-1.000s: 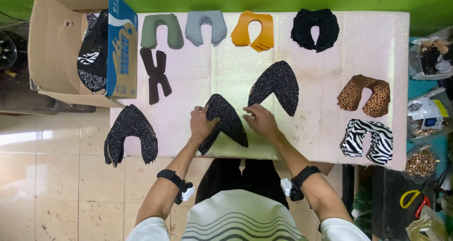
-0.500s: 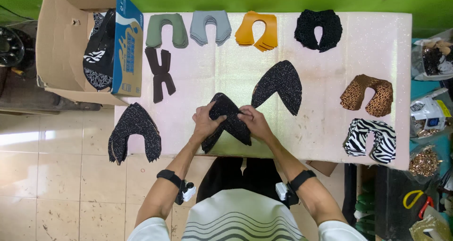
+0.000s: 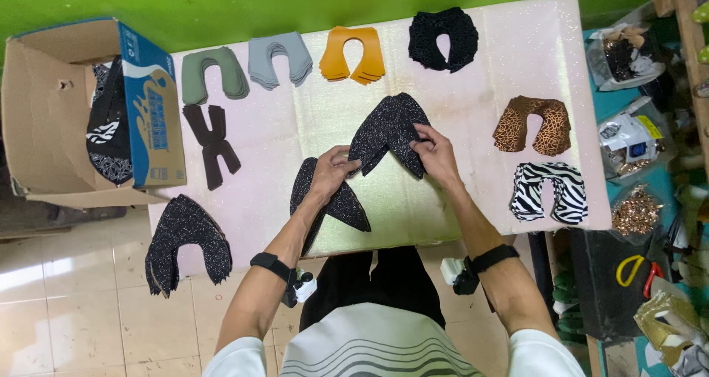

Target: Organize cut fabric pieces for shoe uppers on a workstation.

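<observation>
Two black speckled U-shaped cut pieces sit under your fingers on the pale worktable (image 3: 517, 59). Your left hand (image 3: 332, 172) has its fingers curled and pinching the inner tip of the upper speckled piece (image 3: 390, 129), while its heel rests over the lower speckled stack (image 3: 325, 200), which lies just beneath and toward you. Your right hand (image 3: 436, 154) is closed on the other leg of that same upper piece, thumb on top, so the piece is held at both ends and lifted a little off the table, probably to keep the floppy shape flat and its edges lined up.

Beyond your fingertips, at the far edge, lie fanned stacks in green (image 3: 214, 74), grey (image 3: 279, 58), mustard (image 3: 353, 53) and black lace (image 3: 443, 39), each kept apart by colour. Just right of your right hand are a leopard-print stack (image 3: 533, 126) and a zebra-print stack (image 3: 550, 192). Left of your left hand lie dark brown strips (image 3: 212, 144), another speckled stack (image 3: 185, 240) hanging over the near edge, and an open cardboard box (image 3: 44, 126) holding more dark pieces
</observation>
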